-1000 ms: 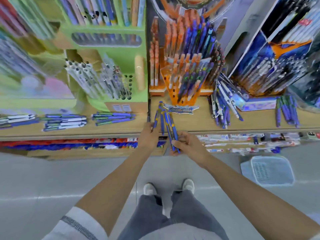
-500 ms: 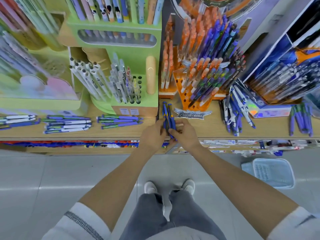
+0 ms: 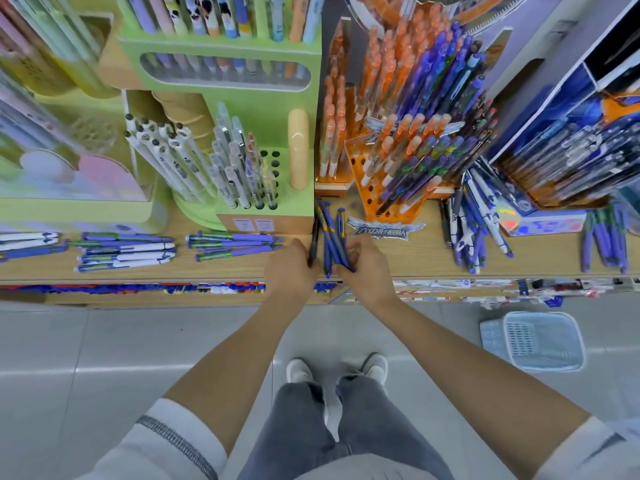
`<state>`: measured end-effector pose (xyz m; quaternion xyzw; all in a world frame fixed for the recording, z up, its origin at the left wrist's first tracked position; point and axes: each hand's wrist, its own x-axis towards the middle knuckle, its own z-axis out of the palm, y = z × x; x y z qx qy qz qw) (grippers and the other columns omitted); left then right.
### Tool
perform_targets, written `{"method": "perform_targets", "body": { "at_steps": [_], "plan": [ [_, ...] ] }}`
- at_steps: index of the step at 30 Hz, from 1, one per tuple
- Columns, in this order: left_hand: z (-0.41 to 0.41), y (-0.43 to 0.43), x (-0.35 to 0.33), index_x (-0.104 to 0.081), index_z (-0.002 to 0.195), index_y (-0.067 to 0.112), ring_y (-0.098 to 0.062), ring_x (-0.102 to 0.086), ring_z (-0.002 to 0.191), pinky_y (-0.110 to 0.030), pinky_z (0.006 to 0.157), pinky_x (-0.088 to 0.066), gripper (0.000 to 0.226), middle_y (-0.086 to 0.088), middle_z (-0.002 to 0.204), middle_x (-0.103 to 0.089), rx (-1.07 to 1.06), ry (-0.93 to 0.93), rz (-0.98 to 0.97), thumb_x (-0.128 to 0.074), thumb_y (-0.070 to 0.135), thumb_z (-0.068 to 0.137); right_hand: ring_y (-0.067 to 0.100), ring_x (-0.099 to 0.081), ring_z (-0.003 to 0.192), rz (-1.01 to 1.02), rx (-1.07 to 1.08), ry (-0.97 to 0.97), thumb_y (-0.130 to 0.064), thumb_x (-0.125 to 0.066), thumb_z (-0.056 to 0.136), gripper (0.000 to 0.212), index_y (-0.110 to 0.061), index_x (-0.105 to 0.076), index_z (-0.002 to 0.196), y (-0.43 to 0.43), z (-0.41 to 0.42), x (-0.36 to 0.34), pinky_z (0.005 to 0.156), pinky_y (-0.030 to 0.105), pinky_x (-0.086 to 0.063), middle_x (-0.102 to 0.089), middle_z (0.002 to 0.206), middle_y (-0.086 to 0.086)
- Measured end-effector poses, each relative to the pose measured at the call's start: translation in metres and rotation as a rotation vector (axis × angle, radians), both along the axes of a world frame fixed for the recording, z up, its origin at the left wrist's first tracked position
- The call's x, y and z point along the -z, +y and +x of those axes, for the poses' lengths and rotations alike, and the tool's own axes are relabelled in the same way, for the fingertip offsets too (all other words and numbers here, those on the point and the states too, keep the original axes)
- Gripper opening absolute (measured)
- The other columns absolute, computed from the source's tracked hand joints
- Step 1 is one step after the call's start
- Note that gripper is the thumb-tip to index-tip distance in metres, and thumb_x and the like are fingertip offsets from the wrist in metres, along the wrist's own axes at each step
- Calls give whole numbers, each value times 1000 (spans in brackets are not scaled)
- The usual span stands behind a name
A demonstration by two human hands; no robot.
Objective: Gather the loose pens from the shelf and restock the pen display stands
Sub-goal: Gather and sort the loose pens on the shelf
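A bunch of blue pens (image 3: 331, 237) lies on the wooden shelf (image 3: 408, 258) in front of the orange display stand (image 3: 388, 188). My right hand (image 3: 365, 268) grips the near ends of these pens. My left hand (image 3: 289, 268) pinches a dark pen (image 3: 314, 237) at the left edge of the bunch. More loose pens lie on the shelf to the left (image 3: 235, 242) (image 3: 124, 252) and to the right (image 3: 474, 230). The green stand (image 3: 263, 188) holds several white and clear pens and has empty holes.
A blue stand (image 3: 568, 147) full of pens sits at the right. A logo card (image 3: 384, 228) lies by the orange stand. A pale blue basket (image 3: 540, 341) stands on the floor at the right. My shoes (image 3: 336, 368) are below the shelf edge.
Both hands moved forward onto the shelf with the blue pens. The pens, fanned out earlier, are now gathered into a tight bunch lying on the shelf.
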<state>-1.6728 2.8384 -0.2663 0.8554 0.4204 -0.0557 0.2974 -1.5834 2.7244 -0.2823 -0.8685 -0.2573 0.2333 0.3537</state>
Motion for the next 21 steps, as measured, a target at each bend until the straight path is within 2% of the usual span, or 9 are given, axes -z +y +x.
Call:
{"method": "perform_targets", "body": {
  "at_steps": [2,4,7,8,9,11,15,17,21],
  "plan": [
    [1,0,-2,-45,61,12,-24,-47,56,-30,49,-34,36,-2,54,-44,-10,-10,-52,-57,34,87,15,-53,63,-64,-34,-63,-18,-78,77,34,-16,-48,92,1,0,3,59,26,-38,-54,70,-5],
    [-2,-1,-4,-39,55,13,-21,-41,52,-31,48,-29,40,-2,52,-40,-77,-57,-141,-51,30,89,17,-53,63,-95,-15,-65,-25,-77,79,32,-18,-48,90,3,-1,4,57,28,-38,-54,68,-4],
    [-9,-3,-4,-41,62,12,-33,-50,66,-43,64,-44,36,-11,64,-49,-232,-175,-375,-34,23,96,16,-53,62,-69,37,-27,-30,-76,81,32,-16,-50,92,6,-2,5,54,27,-38,-52,65,-6],
    [-12,-4,-4,-42,63,14,-33,-50,67,-47,68,-46,37,-10,66,-50,-274,-212,-429,-32,25,97,15,-53,61,-49,54,-11,-32,-76,81,32,-16,-51,94,7,-2,6,54,25,-37,-52,65,-6],
    [-14,-5,-5,-44,65,16,-31,-50,65,-47,67,-46,40,-9,65,-50,-281,-235,-458,-30,30,100,14,-53,61,-27,69,6,-34,-75,82,32,-15,-53,95,8,-2,6,54,24,-36,-53,66,-6],
    [-20,-6,-6,-47,71,14,-25,-48,57,-37,59,-42,43,-9,65,-50,-254,-269,-532,-29,38,103,14,-55,62,13,85,27,-34,-74,83,32,-14,-56,100,8,-3,7,56,24,-39,-58,68,-3],
    [-31,-8,-10,-54,98,9,-16,-45,45,-25,43,-33,25,-6,62,-51,-342,-382,-833,-33,21,105,22,-62,70,63,63,73,-25,-75,84,33,-11,-58,109,2,-4,6,66,35,-51,-64,76,4],
    [-36,-11,-11,-51,107,7,-15,-47,45,-25,43,-34,17,-5,62,-55,-310,-371,-873,-37,17,104,21,-61,71,65,41,100,-21,-75,83,39,-10,-57,115,0,-4,3,68,36,-51,-62,77,5],
    [-41,-18,-20,-48,105,8,-14,-45,48,-26,46,-35,9,-4,66,-54,-362,-393,-895,-43,13,101,19,-59,74,63,17,131,-17,-76,82,42,-10,-55,118,-3,-6,-3,71,33,-52,-59,81,3]
  ]
}}
